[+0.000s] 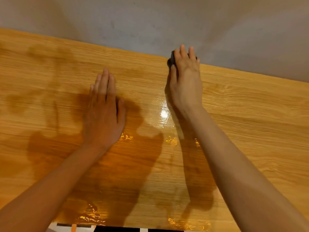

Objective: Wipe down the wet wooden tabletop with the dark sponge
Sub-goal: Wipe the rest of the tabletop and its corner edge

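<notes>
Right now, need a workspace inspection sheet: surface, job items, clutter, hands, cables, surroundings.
Surface: wooden tabletop, wood-grain; wet film with glare between the hands and more shine along the near edge.
Job's things: dark sponge at the far edge of the table, mostly hidden under the right hand.
Clutter: nothing seen.
Grippers: right hand pressed over the sponge, fingers curled on it; left hand flat on the tabletop, palm down, holding nothing.
Cables: nothing seen.
Surroundings: grey wall right behind the far edge; a strip of black, white and orange pattern below the near edge, cannot tell what it is.
</notes>
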Tool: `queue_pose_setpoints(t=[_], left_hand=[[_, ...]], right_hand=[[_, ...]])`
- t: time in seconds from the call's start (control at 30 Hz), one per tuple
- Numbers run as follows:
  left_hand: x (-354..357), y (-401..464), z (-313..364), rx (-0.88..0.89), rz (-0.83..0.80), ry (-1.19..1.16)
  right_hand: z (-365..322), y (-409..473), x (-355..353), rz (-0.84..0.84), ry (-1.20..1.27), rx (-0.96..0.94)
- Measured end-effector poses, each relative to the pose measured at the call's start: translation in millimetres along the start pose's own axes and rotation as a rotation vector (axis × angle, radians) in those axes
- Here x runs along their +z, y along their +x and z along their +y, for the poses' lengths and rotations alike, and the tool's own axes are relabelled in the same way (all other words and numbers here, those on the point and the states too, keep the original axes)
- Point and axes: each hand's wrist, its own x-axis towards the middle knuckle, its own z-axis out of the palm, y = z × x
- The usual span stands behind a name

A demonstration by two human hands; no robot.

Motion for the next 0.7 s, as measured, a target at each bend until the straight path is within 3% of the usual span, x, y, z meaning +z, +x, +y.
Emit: queue_pose_setpoints(t=[0.1, 0.2, 0.27, 0.4, 0.5, 0.63, 0.7], left_hand=[[-0.5, -0.9, 0.3, -0.009, -0.004, -0.014], [1.1, 0.1, -1.5, -0.015, -0.001, -0.007], [2.2, 1.8, -2.4, -0.022, -0.003, -0.002], [2.6, 3.0, -2.2, -0.040, -0.004, 0.020], [1.9, 1.6, -2.2, -0.029, -0.010, 0.009], [0.5, 1.3, -3.0, -0.024, -0.014, 0.035], [0.1, 2.7, -2.6, -0.020, -0.013, 0.035]], right_hand=[[-5.6, -49.0, 6.3, 0.026, 0.046, 0.018], [-2.9, -113.4, 4.4, -0.068, 0.026, -0.080], [8.3, -100.5, -2.0, -0.114, -0.013, -0.114], [29.4, -13.8, -13.4, -0.003, -0.078, 0.005], [27.3, -29.8, -12.9, 0.048, 0.013, 0.072], [26.0, -128.8, -18.7, -0.044, 0.036, -0.099], [42.4, -118.5, -28.5, -0.153, 0.023, -0.205]])
